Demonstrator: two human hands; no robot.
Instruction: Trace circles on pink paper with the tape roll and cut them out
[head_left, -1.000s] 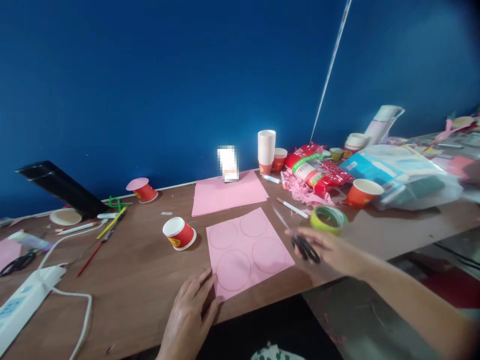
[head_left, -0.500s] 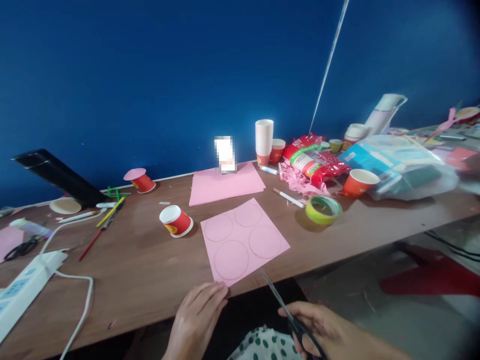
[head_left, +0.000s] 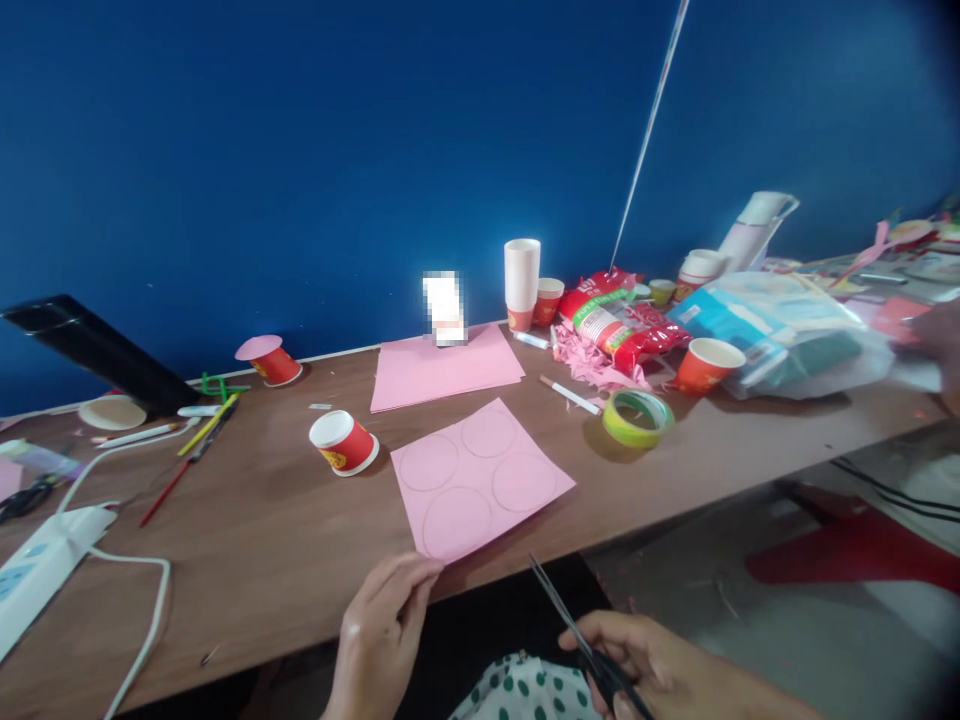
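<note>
A pink paper sheet (head_left: 480,478) with several circles drawn on it lies at the front edge of the brown table (head_left: 262,540). My left hand (head_left: 379,635) rests at that edge, its fingers curled at the sheet's near corner. My right hand (head_left: 660,675) is below the table edge over my lap, closed around black-handled scissors (head_left: 577,635) whose blades point up toward the sheet. An upturned red paper cup (head_left: 343,443) stands just left of the sheet.
A second pink sheet (head_left: 446,367) lies further back. Green tape roll (head_left: 637,417), a marker (head_left: 570,396), stacked cups (head_left: 521,283), red packets (head_left: 619,325) and a plastic bag (head_left: 795,335) crowd the right. Pencils (head_left: 202,435) and a power strip (head_left: 41,570) lie left.
My right hand carried the scissors from the table beside the tape roll down to my lap. My left hand slid back to the sheet's near corner.
</note>
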